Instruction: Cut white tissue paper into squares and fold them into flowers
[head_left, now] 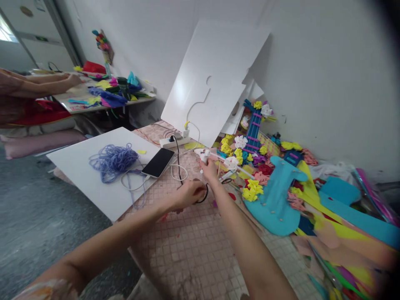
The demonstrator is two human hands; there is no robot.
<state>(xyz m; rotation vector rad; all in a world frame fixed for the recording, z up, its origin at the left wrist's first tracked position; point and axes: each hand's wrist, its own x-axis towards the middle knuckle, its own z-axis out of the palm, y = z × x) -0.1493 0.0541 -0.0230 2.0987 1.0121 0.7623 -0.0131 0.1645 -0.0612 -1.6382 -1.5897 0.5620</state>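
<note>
My right hand (209, 168) is wrapped round a white hot glue gun (203, 155) above the table. A pale stick reaches out to the right behind the gun. Closer to me, my left hand (193, 193) is closed, with a black cord (205, 196) looping out of it. Its fingertips are partly hidden. That cord appears to run up to the white power strip (175, 141). Left of my hands lies a smartphone (158, 163) with a white charging cable (142, 183). To the right is a turquoise guitar-shaped cutout (271, 204).
Purple-blue yarn (114, 160) lies on a white board (78, 160). Another large white board (215, 71) leans on the wall. Paper flowers (252, 190) and a blue guitar neck (253, 129) sit right; scissors (325, 264) lie lower right. A co-worker's arms (46, 83) rest over another table.
</note>
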